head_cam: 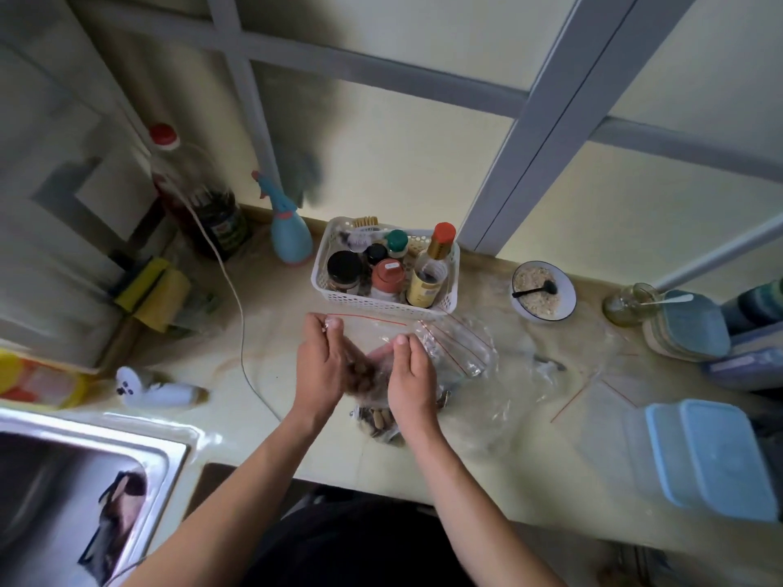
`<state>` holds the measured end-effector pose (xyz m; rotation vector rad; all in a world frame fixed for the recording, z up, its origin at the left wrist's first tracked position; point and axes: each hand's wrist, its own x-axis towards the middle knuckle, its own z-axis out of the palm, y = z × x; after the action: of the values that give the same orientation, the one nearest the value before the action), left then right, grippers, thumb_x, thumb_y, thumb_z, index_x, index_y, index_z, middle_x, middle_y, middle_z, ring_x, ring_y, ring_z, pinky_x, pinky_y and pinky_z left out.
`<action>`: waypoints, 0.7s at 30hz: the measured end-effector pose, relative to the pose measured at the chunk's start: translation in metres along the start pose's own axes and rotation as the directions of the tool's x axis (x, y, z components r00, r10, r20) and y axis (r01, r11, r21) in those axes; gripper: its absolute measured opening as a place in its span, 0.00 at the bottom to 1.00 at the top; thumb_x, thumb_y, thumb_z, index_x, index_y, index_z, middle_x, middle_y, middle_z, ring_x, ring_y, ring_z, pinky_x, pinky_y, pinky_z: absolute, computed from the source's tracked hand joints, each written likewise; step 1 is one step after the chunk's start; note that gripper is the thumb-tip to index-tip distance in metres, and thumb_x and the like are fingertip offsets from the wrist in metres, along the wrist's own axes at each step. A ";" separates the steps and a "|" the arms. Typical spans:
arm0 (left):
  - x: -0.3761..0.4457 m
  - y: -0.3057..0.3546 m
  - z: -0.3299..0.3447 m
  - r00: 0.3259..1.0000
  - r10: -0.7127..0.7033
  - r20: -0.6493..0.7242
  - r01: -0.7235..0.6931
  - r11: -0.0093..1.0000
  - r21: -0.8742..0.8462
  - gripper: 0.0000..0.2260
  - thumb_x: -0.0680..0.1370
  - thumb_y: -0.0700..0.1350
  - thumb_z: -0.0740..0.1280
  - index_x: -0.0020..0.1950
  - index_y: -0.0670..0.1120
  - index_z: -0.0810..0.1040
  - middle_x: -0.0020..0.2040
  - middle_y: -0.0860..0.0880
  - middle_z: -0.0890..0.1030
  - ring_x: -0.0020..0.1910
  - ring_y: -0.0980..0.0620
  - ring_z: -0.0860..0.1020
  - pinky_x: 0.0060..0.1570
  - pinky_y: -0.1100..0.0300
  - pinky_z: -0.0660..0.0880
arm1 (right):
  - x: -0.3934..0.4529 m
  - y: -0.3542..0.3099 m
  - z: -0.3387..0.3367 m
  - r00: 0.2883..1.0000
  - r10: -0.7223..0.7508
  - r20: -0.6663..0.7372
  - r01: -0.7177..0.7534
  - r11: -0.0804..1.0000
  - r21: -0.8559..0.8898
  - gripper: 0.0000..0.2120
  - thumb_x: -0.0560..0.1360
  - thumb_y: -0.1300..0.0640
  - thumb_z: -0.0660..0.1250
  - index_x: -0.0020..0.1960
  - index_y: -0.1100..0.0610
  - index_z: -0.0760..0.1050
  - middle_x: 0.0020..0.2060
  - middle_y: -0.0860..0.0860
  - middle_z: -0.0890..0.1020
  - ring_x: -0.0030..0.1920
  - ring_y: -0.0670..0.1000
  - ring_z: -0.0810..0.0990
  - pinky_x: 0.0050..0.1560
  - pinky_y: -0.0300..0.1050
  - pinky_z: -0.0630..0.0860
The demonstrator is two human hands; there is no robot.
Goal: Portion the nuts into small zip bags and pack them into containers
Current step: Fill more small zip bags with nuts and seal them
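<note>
- Clearly the work sits mid-bench: both hands are together over a small zip bag (pixel 373 332) whose red seal strip runs just in front of the white basket (pixel 381 305).
- Left hand (pixel 320 366) pinches the bag's mouth at its far left corner, fingers curled on the film, with what look like nuts (pixel 360 377) blurred against its palm.
- Right hand (pixel 413 374) is curled round the bag's right side, thumb on top.
- More nuts lie in a clear bag (pixel 379 421) on the bench (pixel 487 455), right below the wrists.
- Spare zip bags (pixel 457 345) lie in a loose fan touching the right hand's far side.
- Blue-lidded containers (pixel 712 455) stand well apart at the right edge.
- Handling, as I judge it: the film is thin, limp and slick, so it collapses unless held open at the stiff seal strip; take it there, both corners.
- Nuts are small, hard and rolling; a filled bag should stay light but sag, so support its bottom.
</note>
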<state>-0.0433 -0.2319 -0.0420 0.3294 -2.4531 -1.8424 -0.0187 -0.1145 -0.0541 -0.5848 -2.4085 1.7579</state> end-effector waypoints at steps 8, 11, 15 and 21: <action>-0.033 0.007 0.019 0.968 0.047 -0.248 0.001 0.982 0.189 0.08 0.85 0.48 0.57 0.51 0.45 0.65 0.32 0.47 0.77 0.28 0.45 0.76 0.29 0.43 0.72 | -0.027 -0.004 0.019 0.991 0.116 -0.070 -0.127 0.978 -0.164 0.24 0.87 0.48 0.50 0.44 0.61 0.75 0.41 0.58 0.83 0.47 0.59 0.81 0.48 0.47 0.69; -0.035 0.009 0.024 0.960 -0.001 -0.281 0.054 0.983 0.178 0.08 0.85 0.47 0.57 0.50 0.43 0.64 0.32 0.46 0.76 0.29 0.44 0.75 0.30 0.46 0.70 | -0.026 -0.001 0.018 0.985 0.023 -0.171 -0.068 0.963 -0.259 0.25 0.86 0.50 0.51 0.47 0.63 0.81 0.44 0.60 0.85 0.50 0.61 0.81 0.52 0.50 0.71; -0.039 0.006 0.027 0.962 -0.013 -0.273 0.065 0.981 0.184 0.09 0.85 0.46 0.56 0.50 0.41 0.64 0.32 0.46 0.75 0.29 0.44 0.75 0.30 0.47 0.69 | -0.026 0.005 0.015 0.972 -0.066 -0.225 -0.010 0.948 -0.317 0.23 0.84 0.52 0.52 0.45 0.64 0.81 0.41 0.62 0.85 0.46 0.64 0.82 0.48 0.54 0.73; -0.036 0.002 0.029 0.951 -0.191 -0.243 0.211 0.976 0.060 0.09 0.85 0.46 0.55 0.49 0.42 0.66 0.35 0.43 0.78 0.33 0.44 0.78 0.37 0.42 0.76 | -0.027 0.014 0.006 0.974 0.017 -0.227 -0.079 0.961 -0.265 0.20 0.86 0.56 0.54 0.45 0.64 0.79 0.42 0.60 0.84 0.46 0.61 0.81 0.44 0.47 0.64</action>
<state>-0.0131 -0.1963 -0.0458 0.7838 -2.4126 -1.6543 0.0075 -0.1257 -0.0648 -0.8294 -2.5078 1.2996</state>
